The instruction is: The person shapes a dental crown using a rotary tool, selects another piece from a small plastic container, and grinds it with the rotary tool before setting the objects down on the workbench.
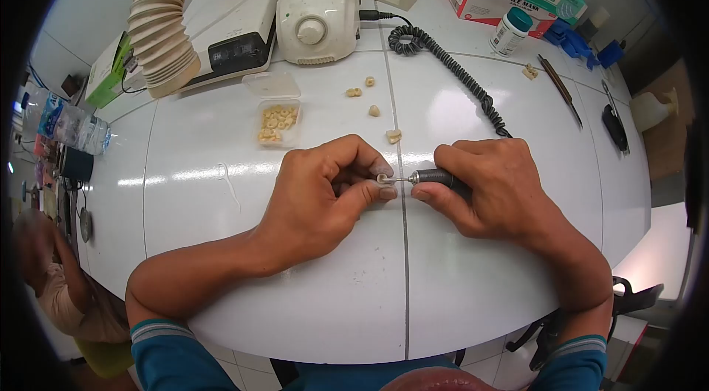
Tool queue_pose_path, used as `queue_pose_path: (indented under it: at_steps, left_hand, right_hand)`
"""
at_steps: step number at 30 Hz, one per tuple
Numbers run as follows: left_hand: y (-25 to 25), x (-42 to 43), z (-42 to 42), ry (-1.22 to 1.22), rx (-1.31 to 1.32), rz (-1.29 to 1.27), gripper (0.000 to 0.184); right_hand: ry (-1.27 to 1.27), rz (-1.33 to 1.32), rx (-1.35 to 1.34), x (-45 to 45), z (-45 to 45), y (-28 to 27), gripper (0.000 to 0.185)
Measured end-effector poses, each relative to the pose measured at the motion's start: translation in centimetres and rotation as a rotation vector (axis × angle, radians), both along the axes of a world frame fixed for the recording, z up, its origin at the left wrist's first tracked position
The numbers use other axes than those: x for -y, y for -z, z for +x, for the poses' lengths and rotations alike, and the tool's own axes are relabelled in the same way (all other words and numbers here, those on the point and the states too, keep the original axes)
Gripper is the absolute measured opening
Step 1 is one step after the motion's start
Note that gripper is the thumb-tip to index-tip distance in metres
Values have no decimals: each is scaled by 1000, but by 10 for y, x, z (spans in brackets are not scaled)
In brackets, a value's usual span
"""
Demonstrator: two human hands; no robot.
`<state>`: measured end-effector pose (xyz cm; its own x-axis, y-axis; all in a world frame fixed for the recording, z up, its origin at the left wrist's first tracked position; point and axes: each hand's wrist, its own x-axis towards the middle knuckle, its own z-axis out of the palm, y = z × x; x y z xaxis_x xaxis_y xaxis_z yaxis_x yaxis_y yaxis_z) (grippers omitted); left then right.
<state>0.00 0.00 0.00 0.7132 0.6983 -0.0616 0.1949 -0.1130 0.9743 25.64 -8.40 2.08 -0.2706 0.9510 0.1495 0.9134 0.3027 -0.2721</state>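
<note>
Between the thumb and fingertips of my left hand (314,195) is a small, tooth-coloured dental crown (381,178), partly hidden by the fingers. My right hand (496,188) is closed around a black rotary handpiece (436,177), held level and pointing left. Its thin metal bur (399,180) reaches the crown; whether it touches inside or at the edge I cannot tell. Whitish dust coats the left fingertips. Just beyond the hands lie a larger tooth-coloured piece (394,137) and several smaller ones, such as a single crown (374,111).
An open plastic box (278,145) holds several crowns. Behind stand the white control unit (317,18) and a ribbed suction hose (159,36). A coiled cord (465,70) runs toward my right hand. A brown-handled tool (559,88) lies right. Another person (70,280) sits left.
</note>
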Motion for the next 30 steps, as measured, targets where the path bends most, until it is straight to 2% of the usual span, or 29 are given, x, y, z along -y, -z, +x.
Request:
queue_pose_path:
  at_steps: [30]
  left_hand:
    - [0, -1, -1, 5, -12, 27, 10]
  right_hand:
    - [3, -10, -6, 0, -1, -1, 53]
